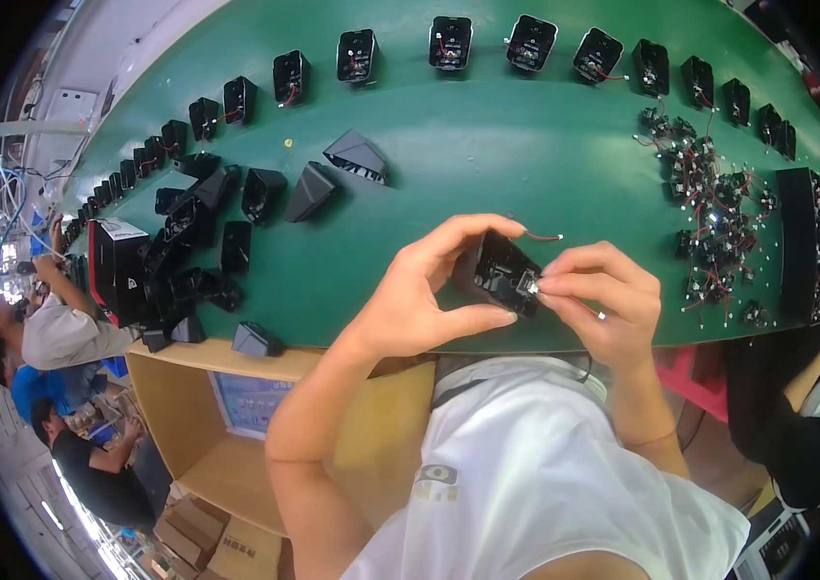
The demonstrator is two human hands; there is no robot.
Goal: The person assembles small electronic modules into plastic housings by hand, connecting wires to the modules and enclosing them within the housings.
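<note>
My left hand [408, 302] grips a black plastic housing [499, 269] above the near edge of the green table, thumb on the near side and fingers round the far side. The open face of the housing is turned up, with small fittings inside. My right hand [615, 298] pinches a small pale part [530, 285] at the housing's right end; the fingertips partly cover it. A thin red wire [547, 237] with a white plug sticks out beyond the housing's far edge. Another small white plug [602, 315] shows against my right fingers.
Black housings [451, 43], several with wires, line the far side of the green table [468, 135]. Loose housings [183, 227] pile up at left. Wired small parts [709, 213] lie at right beside a black box [796, 246]. A cardboard box [163, 406] stands below the table edge; people work on both sides.
</note>
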